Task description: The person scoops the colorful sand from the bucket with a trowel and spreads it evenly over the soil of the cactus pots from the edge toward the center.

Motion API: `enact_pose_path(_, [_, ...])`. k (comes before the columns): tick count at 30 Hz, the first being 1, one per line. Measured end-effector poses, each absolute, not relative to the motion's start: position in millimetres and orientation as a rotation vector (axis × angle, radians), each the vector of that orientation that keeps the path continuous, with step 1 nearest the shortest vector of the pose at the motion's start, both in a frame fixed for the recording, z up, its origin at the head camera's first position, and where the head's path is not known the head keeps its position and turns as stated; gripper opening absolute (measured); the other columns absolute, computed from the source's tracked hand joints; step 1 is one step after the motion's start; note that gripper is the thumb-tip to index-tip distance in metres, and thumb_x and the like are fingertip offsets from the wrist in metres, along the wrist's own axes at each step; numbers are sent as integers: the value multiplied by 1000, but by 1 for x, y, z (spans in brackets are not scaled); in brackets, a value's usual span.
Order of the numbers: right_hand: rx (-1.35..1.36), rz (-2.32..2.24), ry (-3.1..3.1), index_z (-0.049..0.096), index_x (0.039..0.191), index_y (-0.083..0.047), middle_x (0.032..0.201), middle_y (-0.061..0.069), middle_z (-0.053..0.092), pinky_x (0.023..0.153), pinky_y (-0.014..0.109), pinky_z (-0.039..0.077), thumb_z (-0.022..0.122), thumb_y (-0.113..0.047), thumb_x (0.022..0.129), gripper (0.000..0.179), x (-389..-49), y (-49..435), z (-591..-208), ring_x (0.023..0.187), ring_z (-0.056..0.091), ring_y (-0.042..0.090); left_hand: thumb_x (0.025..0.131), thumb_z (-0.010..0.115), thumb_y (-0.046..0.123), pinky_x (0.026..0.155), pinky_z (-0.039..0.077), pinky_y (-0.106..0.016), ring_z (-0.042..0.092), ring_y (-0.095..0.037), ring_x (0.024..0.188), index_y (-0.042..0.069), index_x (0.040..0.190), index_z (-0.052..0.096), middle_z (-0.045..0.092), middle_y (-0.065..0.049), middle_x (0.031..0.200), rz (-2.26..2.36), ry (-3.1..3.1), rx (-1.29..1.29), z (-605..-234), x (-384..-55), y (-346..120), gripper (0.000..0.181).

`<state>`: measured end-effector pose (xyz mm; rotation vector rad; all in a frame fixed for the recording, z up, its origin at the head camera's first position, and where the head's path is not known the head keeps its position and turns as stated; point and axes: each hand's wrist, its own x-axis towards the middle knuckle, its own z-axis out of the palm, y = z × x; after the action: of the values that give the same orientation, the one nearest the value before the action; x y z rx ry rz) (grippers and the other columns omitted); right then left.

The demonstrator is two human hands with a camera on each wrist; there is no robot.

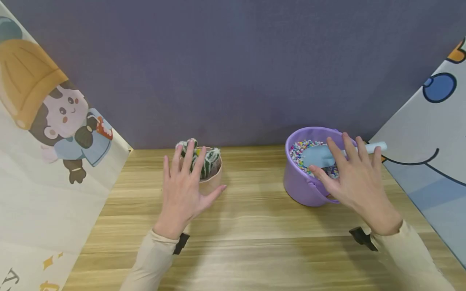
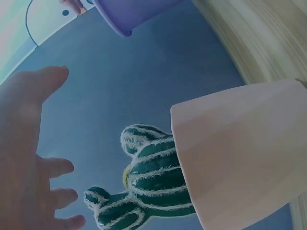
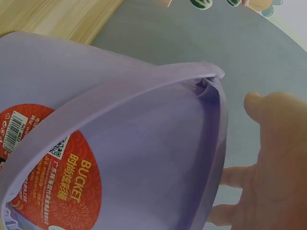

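A green cactus with white fuzzy ridges [image 2: 160, 177] stands in a pale pink pot [image 2: 240, 153] at the left of the table. My left hand [image 1: 182, 186] hovers near it with fingers spread, holding nothing, and hides part of the pot in the head view. To the right stands a purple bucket [image 1: 300, 186] filled with small multicoloured beads [image 1: 296, 151]. A light blue scoop [image 1: 316, 157] lies on the beads, its handle [image 1: 378, 146] reaching past the rim. Over the bucket my right hand [image 1: 356, 180] is spread and holds nothing, covering part of the scoop.
A wooden tabletop [image 1: 255, 234] lies under both containers. Behind it rises a dark blue-grey panel [image 1: 233, 72]. Printed panels close off the left [image 1: 43, 210] and right [image 1: 418, 133] sides. The bucket's handle [image 3: 96, 108] hangs down over a red label [image 3: 72, 187].
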<state>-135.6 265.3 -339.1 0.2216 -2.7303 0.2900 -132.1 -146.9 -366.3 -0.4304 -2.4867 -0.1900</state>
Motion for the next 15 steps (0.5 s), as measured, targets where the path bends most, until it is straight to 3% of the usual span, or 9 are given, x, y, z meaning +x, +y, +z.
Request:
enact_pose_path(4, [219, 295, -2725, 44, 162, -11, 170, 30, 31, 122, 86, 2, 60, -69, 97, 89, -137, 266, -339, 155, 24, 60, 82, 66, 78, 123, 28, -78, 31, -46, 158, 15, 163, 43, 31, -16, 175, -223, -2444, -443, -369, -133, -147, 105])
enact_pose_path(8, [284, 326, -2595, 57, 152, -7, 162, 33, 42, 120, 86, 15, 62, -69, 93, 85, -143, 269, -341, 147, 37, 61, 84, 67, 71, 121, 34, -74, 39, -47, 152, 12, 160, 47, 36, -19, 171, -291, -2344, -479, -372, -136, -146, 98])
enact_pose_path(11, [394, 357, -2404, 66, 137, 0, 150, 36, 54, 111, 86, 32, 59, -71, 93, 84, -149, 271, -343, 134, 50, 62, 87, 69, 62, 117, 40, -68, 46, -46, 146, 8, 154, 52, 43, -22, 167, -386, -2238, -530, -374, -138, -143, 88])
enact_pose_path(15, [500, 413, -2222, 71, 123, 8, 135, 39, 63, 95, 81, 45, 54, -69, 95, 84, -157, 275, -344, 118, 60, 63, 91, 70, 51, 112, 46, -62, 53, -45, 137, 4, 144, 59, 53, -24, 157, -506, -2108, -600, -376, -140, -137, 72])
